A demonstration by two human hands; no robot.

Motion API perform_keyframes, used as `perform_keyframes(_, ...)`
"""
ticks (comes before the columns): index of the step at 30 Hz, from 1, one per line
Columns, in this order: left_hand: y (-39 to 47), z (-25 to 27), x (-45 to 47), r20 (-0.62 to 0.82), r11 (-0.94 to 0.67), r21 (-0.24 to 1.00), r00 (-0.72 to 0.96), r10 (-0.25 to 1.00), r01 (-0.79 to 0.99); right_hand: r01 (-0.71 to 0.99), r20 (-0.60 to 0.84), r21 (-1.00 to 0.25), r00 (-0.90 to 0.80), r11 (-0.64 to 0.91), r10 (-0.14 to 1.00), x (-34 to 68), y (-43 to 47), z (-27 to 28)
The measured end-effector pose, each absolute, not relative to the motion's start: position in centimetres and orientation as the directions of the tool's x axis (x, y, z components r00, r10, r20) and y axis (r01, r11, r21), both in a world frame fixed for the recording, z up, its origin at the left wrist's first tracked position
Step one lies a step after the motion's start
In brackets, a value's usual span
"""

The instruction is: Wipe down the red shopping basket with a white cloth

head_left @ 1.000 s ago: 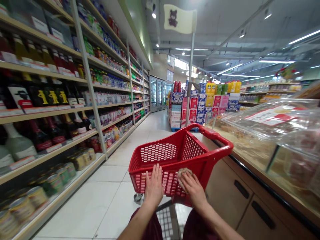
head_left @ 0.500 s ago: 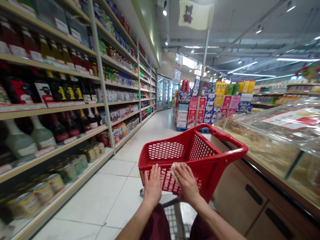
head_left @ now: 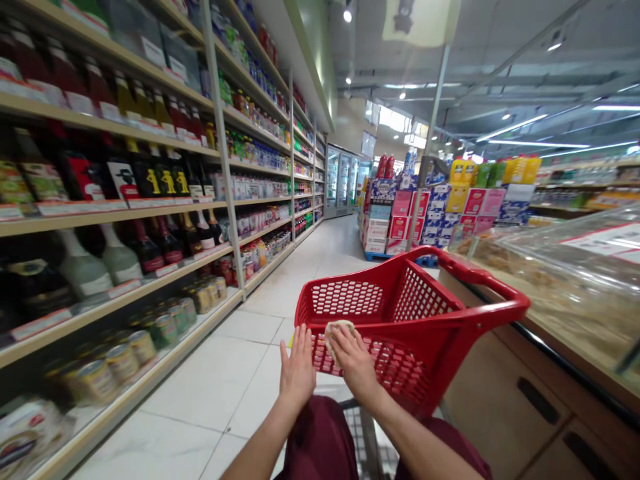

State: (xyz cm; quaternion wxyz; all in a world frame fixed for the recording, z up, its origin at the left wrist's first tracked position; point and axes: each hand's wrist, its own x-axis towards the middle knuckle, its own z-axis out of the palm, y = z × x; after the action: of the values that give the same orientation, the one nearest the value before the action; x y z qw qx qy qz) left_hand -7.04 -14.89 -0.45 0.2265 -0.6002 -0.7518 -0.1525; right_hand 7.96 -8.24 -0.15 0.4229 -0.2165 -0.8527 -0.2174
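Note:
A red plastic shopping cart with perforated sides stands in front of me, its handle to the right. My right hand holds a pale, crumpled cloth under its fingers, against the upper part of the cart's near side. Close to its left, my left hand is held flat at the corner of the basket, fingers stretched and thumb apart. Nothing shows in that hand; whether it touches the plastic I cannot tell.
Shelves of bottles and cans line the left side. A counter with clear covers runs close along the right. Stacked drink cartons stand ahead, near a pole. Glass-door fridges are at the far end.
My right hand and the cloth have slid left along the cart's side, nearer the corner and my left hand. The view has turned slightly left, so the cart appears farther right.

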Motion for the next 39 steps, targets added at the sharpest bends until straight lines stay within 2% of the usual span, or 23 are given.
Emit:
perform_keyframes(5, -16.0, 0.1, -8.3, 0.491, 0.278, -0.034, -0.226, 0.841, 0.96, 0.464, 0.765, 0.266, -0.635, 0.845, 0.108, 6.0, -8.9, -1.9)
perform_keyframes(10, -16.7, 0.4, -9.2, 0.448, 0.333, -0.032, -0.284, 0.848, 0.943, 0.453, 0.718, 0.254, -0.68, 0.855, 0.147, 2.4, -8.9, -0.5)
perform_keyframes(16, -17.3, 0.5, -9.9, 0.44, 0.326, -0.048, -0.273, 0.856, 0.944, 0.398, 0.612, 0.287, -0.776, 0.871, 0.153, 2.2, -9.6, -2.9)
perform_keyframes(19, -16.9, 0.3, -9.6, 0.445, 0.327, -0.029, -0.281, 0.85, 0.945, 0.417, 0.68, 0.269, -0.721, 0.868, 0.135, 3.6, -9.5, -1.5)
perform_keyframes(23, -15.7, 0.2, -8.1, 0.494, 0.28, -0.004, -0.241, 0.835, 0.96, 0.542, 0.794, 0.21, -0.581, 0.814, 0.182, 6.6, -8.6, 0.0)
perform_keyframes(28, -14.4, 0.7, -6.0, 0.553, 0.17, -0.033, -0.123, 0.824, 0.985, 0.54, 0.755, 0.27, -0.633, 0.797, 0.173, 10.9, -8.2, -2.2)
perform_keyframes(34, -13.5, 1.6, -3.4, 0.552, 0.113, -0.072, -0.055, 0.832, 0.991, 0.643, 0.787, 0.231, -0.565, 0.73, 0.249, 13.9, -7.1, 0.2)
perform_keyframes(39, -12.6, 1.6, -1.6, 0.543, 0.037, -0.107, 0.027, 0.839, 0.994, 0.585, 0.758, 0.301, -0.626, 0.753, 0.183, 15.2, -7.3, -1.5)
